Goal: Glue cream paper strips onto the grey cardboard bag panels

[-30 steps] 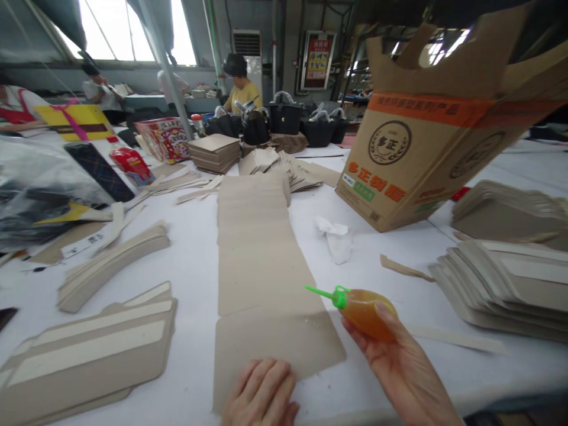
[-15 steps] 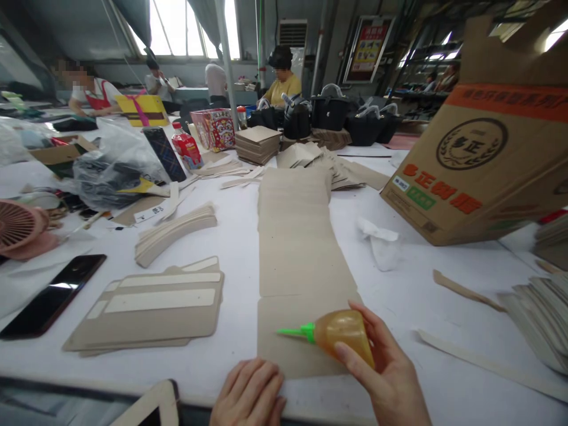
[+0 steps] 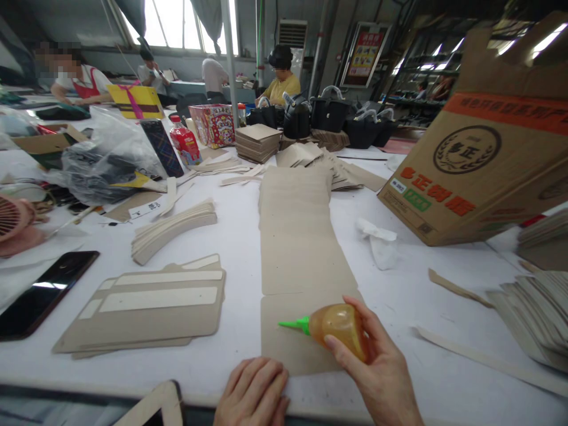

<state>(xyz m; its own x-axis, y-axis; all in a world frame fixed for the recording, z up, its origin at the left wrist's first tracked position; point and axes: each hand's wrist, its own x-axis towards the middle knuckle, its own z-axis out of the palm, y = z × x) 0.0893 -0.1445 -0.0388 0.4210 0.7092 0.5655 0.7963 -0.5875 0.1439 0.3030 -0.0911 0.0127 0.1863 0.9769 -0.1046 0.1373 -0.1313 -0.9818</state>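
My right hand grips an amber glue bottle on its side, thumb below and fingers behind. Its green nozzle points left, just over the nearest panel of a long overlapping row of grey-brown cardboard panels. Whether the nozzle tip touches the panel I cannot tell. At that panel's lower left corner rests my left hand, fingers curled and close together; their undersides are hidden. Left of the row lies a stack of rounded cardboard pieces with pale strips. Behind it sits a curved bundle of strips.
A phone and pink fan lie at the left. A large carton leans at the right, near crumpled tissue and stacked cardboard pieces. Black bags stand at the back; several people sit or stand beyond.
The bottle in my right hand has shifted slightly left and up, its nozzle still over the nearest panel. My left hand stays near the same corner. The view has turned a little.
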